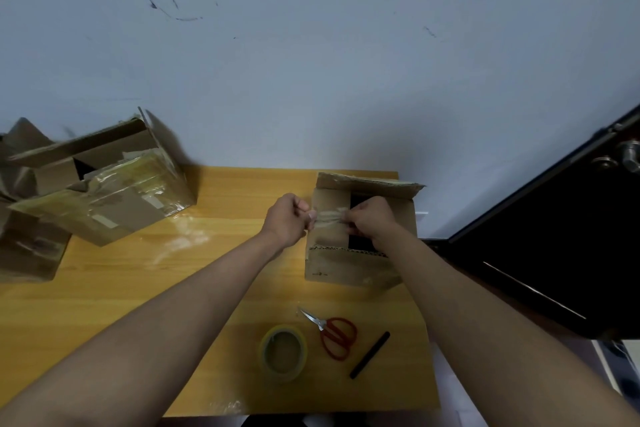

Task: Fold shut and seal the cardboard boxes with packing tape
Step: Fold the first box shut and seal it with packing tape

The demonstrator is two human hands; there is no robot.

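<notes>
1. Cardboard piles up at the far left: we see a stack of brown cardboard boxes (31,236) at the table's left edge, and leaning on it a larger brown cardboard box patched with glossy clear tape (114,204), tilted, its top flaps standing open
2. Under everything we see the yellow wooden table (194,288), pushed against a pale scuffed wall (311,45)
3. Our left hand (287,218) sits just left of the small box, fingers curled, pinching one end of a crumpled strip of clear packing tape (329,217)
4. That strip stretches between our two hands, above the small brown cardboard box (332,267) at the table's right side; its flaps are open, the far one upright, with a dark gap showing inside
5. Our right hand (372,220) is over the open top of this box, fingers curled, pinching the other end of the strip
6. Nearer to us, between our forearms, lies a roll of clear packing tape with a yellowish rim (284,352), flat on the table
7. Just right of it lie red-handled metal scissors (334,334), blades shut, pointing away to the left
8. Next to those we see a slim black marker pen (370,354), lying slantwise
9. At the far right stands a dark door with a metal handle (623,156)
</notes>
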